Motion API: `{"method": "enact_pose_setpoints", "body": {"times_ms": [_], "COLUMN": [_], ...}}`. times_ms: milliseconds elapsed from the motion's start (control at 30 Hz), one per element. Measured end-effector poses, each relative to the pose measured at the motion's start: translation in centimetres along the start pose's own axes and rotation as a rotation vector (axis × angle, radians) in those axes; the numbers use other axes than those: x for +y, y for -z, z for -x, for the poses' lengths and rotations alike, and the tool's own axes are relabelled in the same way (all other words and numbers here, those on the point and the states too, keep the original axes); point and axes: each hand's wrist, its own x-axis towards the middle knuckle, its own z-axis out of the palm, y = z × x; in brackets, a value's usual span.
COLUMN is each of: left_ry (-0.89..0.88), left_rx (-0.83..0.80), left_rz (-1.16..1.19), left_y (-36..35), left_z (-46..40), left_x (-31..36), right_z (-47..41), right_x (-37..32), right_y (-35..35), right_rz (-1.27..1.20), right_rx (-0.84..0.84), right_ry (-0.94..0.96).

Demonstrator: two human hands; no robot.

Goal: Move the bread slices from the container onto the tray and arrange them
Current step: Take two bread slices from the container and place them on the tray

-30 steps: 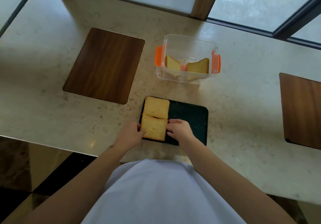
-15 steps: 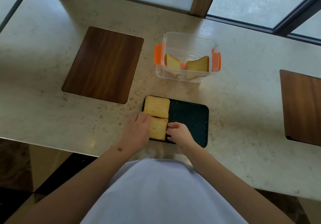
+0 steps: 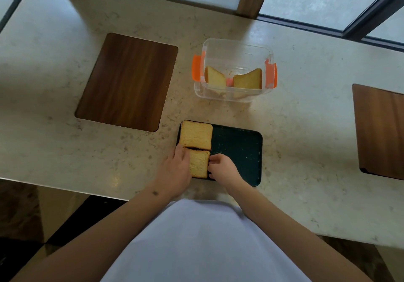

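Note:
A dark green tray [image 3: 238,150] lies on the marble counter in front of me. Two bread slices fill its left side: a far slice [image 3: 196,135] and, touching it, a near slice [image 3: 199,165]. My left hand [image 3: 175,172] rests over the near slice's left part, fingertips at the seam between the slices. My right hand [image 3: 223,169] has its curled fingertips against that slice's right edge. Behind the tray stands a clear container [image 3: 237,47] with orange latches. Inside it two more slices lean against the front wall, one on the left [image 3: 215,78] and one on the right [image 3: 248,80].
A dark wooden board [image 3: 129,82] is set into the counter at the left and another [image 3: 380,130] at the right. The counter's front edge runs just below my hands. Window frames line the back.
My left hand has slid from beside the near slice onto its left part, up toward the seam. My right hand has stayed at the slice's right edge.

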Motion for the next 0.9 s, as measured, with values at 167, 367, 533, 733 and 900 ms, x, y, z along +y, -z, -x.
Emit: {"method": "enact_pose_setpoints", "body": {"times_ms": [167, 367, 533, 733, 900], "left_ry": [-0.055, -0.066, -0.121, -0.12, -0.143], "left_rx": [0.011, 0.017, 0.069, -0.063, -0.17], "left_rz": [-0.021, -0.02, -0.052, -0.063, -0.119], "left_y": [-0.2, -0.3, 0.3, 0.0, -0.6], "left_z": [-0.2, -0.6, -1.0, -3.1, -3.4], "left_x": [0.4, 0.4, 1.4, 1.4, 0.9], "right_z": [0.2, 0.1, 0.2, -0.9, -1.5], "right_x": [0.2, -0.1, -0.3, -2.0, -1.8], "right_y": [-0.1, 0.3, 0.3, 0.4, 0.4], "right_rz": [-0.036, -0.018, 0.148, 0.128, 0.181], "right_rx": [0.023, 0.014, 0.142, 0.115, 0.087], "right_ry": [0.009, -0.003, 0.155, 0.209, 0.205]}}
